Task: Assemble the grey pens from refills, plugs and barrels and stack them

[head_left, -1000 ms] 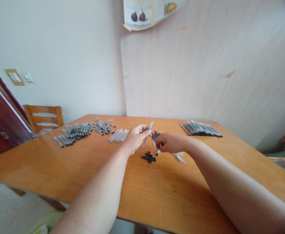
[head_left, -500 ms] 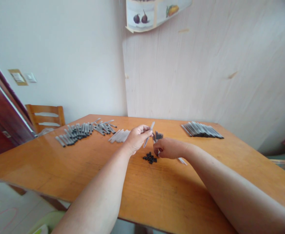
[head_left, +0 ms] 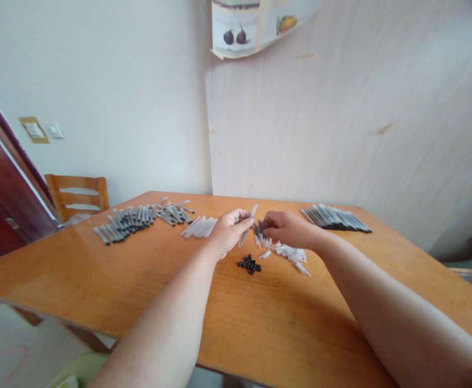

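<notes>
left hand (head_left: 231, 233) pinches a clear tube (head_left: 254, 210); right hand (head_left: 285, 228), at its three o'clock, has risen to the dark-topped pieces (head_left: 261, 228), fingers curled, hold unclear, leaving white pieces (head_left: 292, 253) uncovered.

Open room lies on the near side of the bench (head_left: 256, 318), between the two slanting forearms and short of the heap of black caps (head_left: 249, 264), and another bare stretch lies right of the right forearm. The middle is tight: the left hand (head_left: 231, 233), its fingers pinching a tilted clear tube (head_left: 254, 210), and the right hand (head_left: 286, 229) leave a narrow gap, with dark-and-white sticks (head_left: 257, 235) and white pieces (head_left: 292, 253) below. Pale tubes (head_left: 199, 227) and grey pens (head_left: 133, 220) obstruct the far left, a dark-ended stack (head_left: 335, 216) the far right.
</notes>
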{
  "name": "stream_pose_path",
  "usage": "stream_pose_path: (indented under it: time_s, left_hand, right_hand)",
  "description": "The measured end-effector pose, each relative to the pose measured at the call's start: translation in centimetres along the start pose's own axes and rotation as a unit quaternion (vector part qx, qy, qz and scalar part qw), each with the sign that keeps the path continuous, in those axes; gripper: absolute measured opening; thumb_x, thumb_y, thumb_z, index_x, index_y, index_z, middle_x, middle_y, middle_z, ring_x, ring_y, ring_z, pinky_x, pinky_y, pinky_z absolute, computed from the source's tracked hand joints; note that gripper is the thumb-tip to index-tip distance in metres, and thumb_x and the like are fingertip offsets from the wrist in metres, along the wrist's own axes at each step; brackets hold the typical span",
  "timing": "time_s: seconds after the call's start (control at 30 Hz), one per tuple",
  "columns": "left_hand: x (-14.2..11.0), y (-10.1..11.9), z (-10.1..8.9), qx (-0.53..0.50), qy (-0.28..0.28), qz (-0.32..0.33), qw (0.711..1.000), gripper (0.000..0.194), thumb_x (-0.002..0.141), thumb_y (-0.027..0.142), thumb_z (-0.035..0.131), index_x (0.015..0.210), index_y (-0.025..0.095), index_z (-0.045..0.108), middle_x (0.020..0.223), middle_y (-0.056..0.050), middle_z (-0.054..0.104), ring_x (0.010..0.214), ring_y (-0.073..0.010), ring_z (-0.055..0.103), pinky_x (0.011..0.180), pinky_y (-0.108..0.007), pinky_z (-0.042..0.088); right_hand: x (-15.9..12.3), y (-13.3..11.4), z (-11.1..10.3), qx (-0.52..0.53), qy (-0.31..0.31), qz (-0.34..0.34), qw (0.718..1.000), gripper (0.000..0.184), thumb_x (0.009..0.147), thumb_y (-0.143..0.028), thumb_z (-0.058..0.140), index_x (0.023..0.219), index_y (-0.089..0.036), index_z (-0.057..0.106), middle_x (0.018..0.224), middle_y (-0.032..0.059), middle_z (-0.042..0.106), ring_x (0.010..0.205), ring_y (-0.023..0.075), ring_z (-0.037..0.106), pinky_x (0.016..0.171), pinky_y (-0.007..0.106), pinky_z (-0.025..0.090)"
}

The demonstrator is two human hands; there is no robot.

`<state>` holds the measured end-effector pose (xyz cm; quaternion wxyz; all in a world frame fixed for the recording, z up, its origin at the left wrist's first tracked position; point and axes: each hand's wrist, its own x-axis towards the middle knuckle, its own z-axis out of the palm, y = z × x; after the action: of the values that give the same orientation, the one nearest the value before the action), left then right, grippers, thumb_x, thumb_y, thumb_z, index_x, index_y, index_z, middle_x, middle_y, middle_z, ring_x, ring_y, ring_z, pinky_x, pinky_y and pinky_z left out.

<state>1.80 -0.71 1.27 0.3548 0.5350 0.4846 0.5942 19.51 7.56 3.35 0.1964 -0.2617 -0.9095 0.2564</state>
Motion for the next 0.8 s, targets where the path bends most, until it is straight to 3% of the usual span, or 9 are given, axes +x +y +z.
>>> stream_pose_path:
  time_s: [0.13,0.33,0.6,0.8]
  left_hand:
    - [-0.2,0.1,0.2,-0.007,-0.018,-0.002,1.0,0.024,0.074,0.031,0.069,0.09,0.015,0.064,0.079,-0.002,0.066,0.074,-0.0125,0.058,0.071,-0.026,0.042]
    - [-0.2,0.1,0.2,-0.009,-0.041,0.0,0.999,0.025,0.074,0.033,0.07,0.09,0.015,0.065,0.083,-0.003,0.067,0.079,-0.0135,0.059,0.073,-0.026,0.042]
    - [-0.1,-0.5,0.0,0.037,-0.064,0.007,0.997,0.028,0.077,0.037,0.067,0.095,0.016,0.066,0.09,-0.005,0.068,0.082,-0.0147,0.06,0.077,-0.028,0.043]
    - [0.0,-0.7,-0.1,0.041,-0.074,0.015,0.996,0.028,0.078,0.036,0.066,0.096,0.015,0.067,0.092,-0.006,0.068,0.086,-0.0153,0.06,0.083,-0.03,0.043]
  right_hand:
    - [0.2,-0.1,-1.0,0.153,0.068,0.022,0.986,0.008,0.078,-0.026,0.059,0.082,-0.019,0.058,0.063,-0.0003,0.061,0.055,0.0108,0.053,0.052,0.023,0.042]
    - [0.3,-0.5,-1.2,0.272,0.135,0.023,0.953,0.015,0.078,-0.028,0.06,0.088,-0.017,0.061,0.071,0.0027,0.065,0.064,0.0121,0.059,0.062,0.026,0.049]
    - [0.5,-0.3,-1.3,0.289,0.175,0.014,0.941,0.019,0.075,-0.031,0.065,0.085,-0.017,0.057,0.072,0.0031,0.063,0.068,0.0135,0.061,0.062,0.027,0.05]
    - [0.4,-0.5,-1.4,0.273,0.155,0.014,0.949,0.016,0.076,-0.028,0.063,0.086,-0.016,0.059,0.072,0.0031,0.064,0.064,0.012,0.059,0.061,0.026,0.049]
